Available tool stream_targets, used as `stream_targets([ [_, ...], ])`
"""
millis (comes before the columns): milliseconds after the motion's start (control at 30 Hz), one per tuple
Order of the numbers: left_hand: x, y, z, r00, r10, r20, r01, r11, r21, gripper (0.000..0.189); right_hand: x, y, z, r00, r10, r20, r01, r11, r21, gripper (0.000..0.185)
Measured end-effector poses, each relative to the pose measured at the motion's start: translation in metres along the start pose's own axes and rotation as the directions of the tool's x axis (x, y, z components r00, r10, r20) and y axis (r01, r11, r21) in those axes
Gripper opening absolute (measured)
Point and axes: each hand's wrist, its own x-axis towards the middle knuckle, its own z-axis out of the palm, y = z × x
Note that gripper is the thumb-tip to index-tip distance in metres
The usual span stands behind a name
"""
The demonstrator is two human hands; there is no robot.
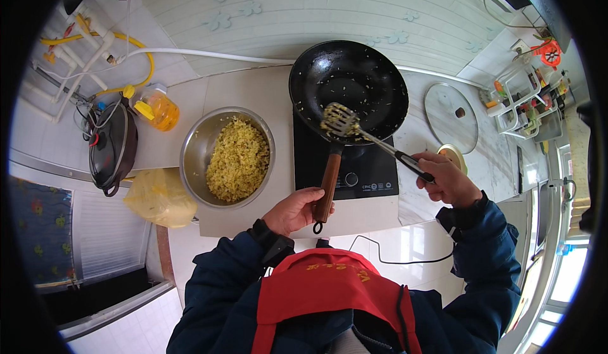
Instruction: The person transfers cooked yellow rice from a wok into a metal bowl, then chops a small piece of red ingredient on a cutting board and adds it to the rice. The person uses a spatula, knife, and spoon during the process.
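Observation:
My left hand [297, 207] grips the wooden handle [329, 179] of a black wok [342, 64]. The wok sits over the back part of a black induction cooktop [311, 164], and a few rice grains and bits cling to its inside. In my right hand [446, 178] is a slotted metal turner [340, 119] with a black and silver handle. Its head is over the wok's near side, with yellow bits of food on it. To the left stands a steel bowl [190, 164] holding a heap of yellow fried rice [240, 161].
A glass lid [449, 116] and a small bowl [451, 157] lie to the right. Farther right is a white rack [515, 102] with bottles. On the left are an oil jug [159, 109], an electric pan with a lid [113, 145] and a yellow plastic bag [161, 199].

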Motion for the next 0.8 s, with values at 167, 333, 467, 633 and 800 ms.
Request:
stream_targets([
  [167, 0.001, 0.0, 0.001, 1.0, -0.005, -0.017, 0.005, 1.0, -0.001, 0.028, 0.015, 0.004, -0.002, 0.98, -0.111, 0.165, 0.068, 0.967, 0.246, 0.038],
  [333, -0.001, -0.001, 0.002, 0.999, 0.018, -0.051, -0.018, 1.0, 0.001, 0.028, 0.001, -0.021, -0.035, 0.955, -0.291, -0.053, 0.275, 0.941, -0.196, 0.037],
  [467, 0.0, -0.002, 0.003, 0.998, 0.022, -0.052, -0.022, 1.0, 0.004, 0.027, -0.014, -0.056, -0.056, 0.948, -0.223, -0.227, 0.13, 0.923, -0.363, 0.033],
  [633, 0.0, -0.001, 0.003, 0.999, 0.018, -0.031, -0.018, 1.0, -0.007, 0.026, -0.021, -0.084, -0.056, 0.982, -0.123, -0.146, 0.025, 0.842, -0.538, 0.021],
  [800, -0.002, -0.002, 0.004, 0.999, 0.031, -0.014, -0.031, 0.999, 0.009, 0.027, -0.005, -0.076, -0.037, 0.929, -0.273, 0.249, 0.369, 0.692, -0.621, 0.02],
])
